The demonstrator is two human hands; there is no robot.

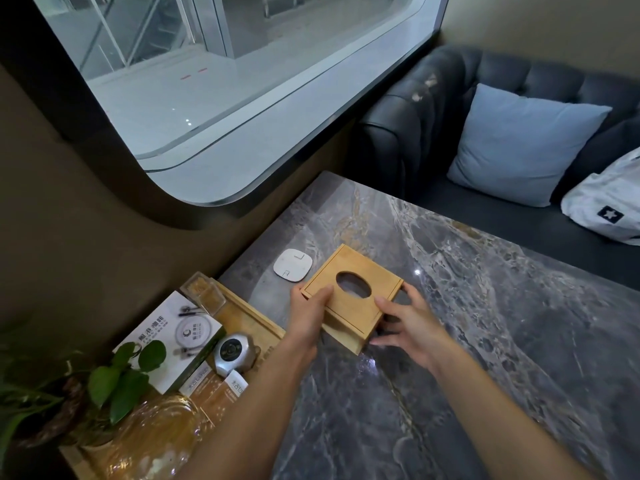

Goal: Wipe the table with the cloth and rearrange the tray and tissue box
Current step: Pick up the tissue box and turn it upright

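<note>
Item: wooden tissue box (353, 297), near-centre of the marble table (485, 341), just right of the tray (256, 315). We hold it from both sides: left hand (310, 306) clasps the left edge, right hand (405, 323) the right corner, a two-sided hold fit for sliding or lifting it; whether it is raised we cannot tell. White pad (292, 265) lies just beyond. No cloth in view.

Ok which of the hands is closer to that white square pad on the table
Left. The left hand grips the tissue box just below the white pad; the right hand holds the box's far side.
</note>
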